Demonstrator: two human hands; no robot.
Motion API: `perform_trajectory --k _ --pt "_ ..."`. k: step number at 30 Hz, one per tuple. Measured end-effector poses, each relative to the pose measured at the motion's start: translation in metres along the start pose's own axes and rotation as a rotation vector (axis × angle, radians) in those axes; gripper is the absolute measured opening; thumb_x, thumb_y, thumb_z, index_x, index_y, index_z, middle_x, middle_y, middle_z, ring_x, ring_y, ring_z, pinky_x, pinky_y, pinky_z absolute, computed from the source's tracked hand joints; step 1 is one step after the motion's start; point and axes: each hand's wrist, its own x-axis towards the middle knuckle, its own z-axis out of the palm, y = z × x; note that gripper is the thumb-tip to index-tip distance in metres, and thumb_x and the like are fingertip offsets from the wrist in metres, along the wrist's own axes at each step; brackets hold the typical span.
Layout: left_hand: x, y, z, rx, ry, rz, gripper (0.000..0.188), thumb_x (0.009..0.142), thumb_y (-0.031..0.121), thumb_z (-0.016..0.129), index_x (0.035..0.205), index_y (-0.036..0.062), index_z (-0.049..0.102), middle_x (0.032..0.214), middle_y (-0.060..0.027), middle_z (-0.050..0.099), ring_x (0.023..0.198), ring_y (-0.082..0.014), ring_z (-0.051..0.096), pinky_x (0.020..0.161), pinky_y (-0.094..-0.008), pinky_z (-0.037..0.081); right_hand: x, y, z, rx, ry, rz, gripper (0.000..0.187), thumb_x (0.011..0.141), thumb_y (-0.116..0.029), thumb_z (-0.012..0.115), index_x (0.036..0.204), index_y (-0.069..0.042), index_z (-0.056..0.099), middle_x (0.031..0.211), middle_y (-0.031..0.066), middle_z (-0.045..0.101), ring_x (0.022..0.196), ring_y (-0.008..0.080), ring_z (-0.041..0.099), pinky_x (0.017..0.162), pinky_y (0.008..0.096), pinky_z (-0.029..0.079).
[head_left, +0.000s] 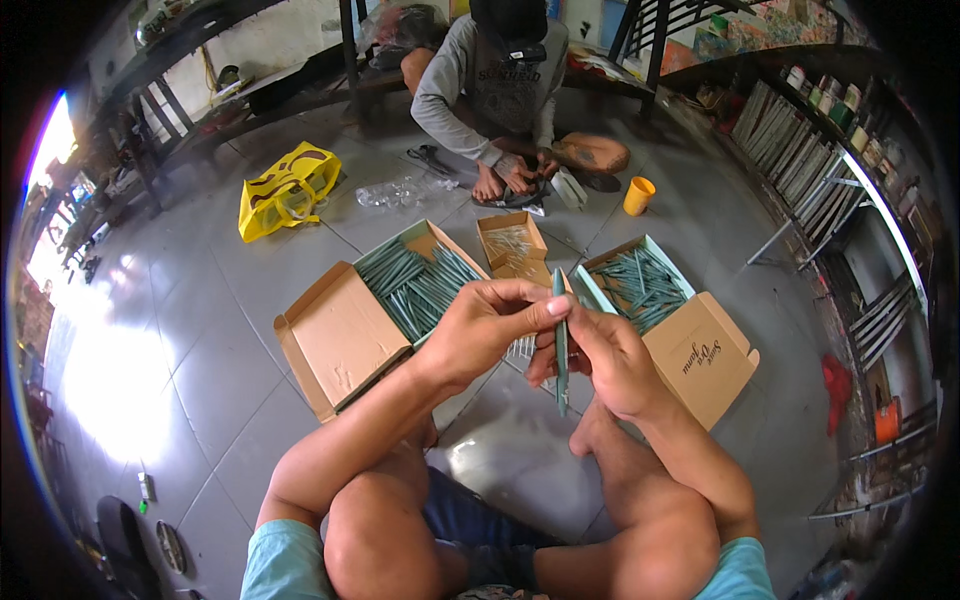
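Head cam, both hands [478, 335] [618, 365] gripping green stick [562, 362], lower end free, cardbd boxes' [345, 335] [702, 368] edges beyond

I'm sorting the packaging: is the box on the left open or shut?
Open. The left box has its lid folded back, and green sticks show inside.

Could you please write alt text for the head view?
A person's left hand and right hand hold a slim grey-green stick. Beyond lie two open boxes of similar sticks; another person sits opposite on the tiled floor.
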Motion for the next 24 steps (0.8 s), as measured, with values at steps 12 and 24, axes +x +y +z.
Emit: perform_trajectory --k 12,24 --pt "0.000 -0.008 0.007 -0.193 0.109 -0.026 0.035 0.097 0.032 0.065 0.106 -0.0015 0.065 0.075 -0.0019 0.058 0.060 -0.0080 0.052 0.047 -0.0257 0.043 -0.001 -0.009 0.002 -0.139 -0.094 -0.029 0.026 0.102 -0.015 0.053 0.119 0.003 0.059 0.101 0.0116 0.069 0.099 0.0164 0.066 0.091 0.0305 0.051" --pt "0.002 -0.008 0.006 -0.175 0.140 -0.095 0.036 0.096 0.033 0.066 0.106 -0.0016 0.065 0.075 -0.0006 0.058 0.062 -0.0066 0.051 0.045 -0.0232 0.040 -0.002 0.000 -0.004 -0.207 -0.133 -0.050 0.030 0.093 -0.004 0.063 0.122 -0.001 0.054 0.108 0.0084 0.067 0.106 0.0145 0.063 0.095 0.0290 0.047"
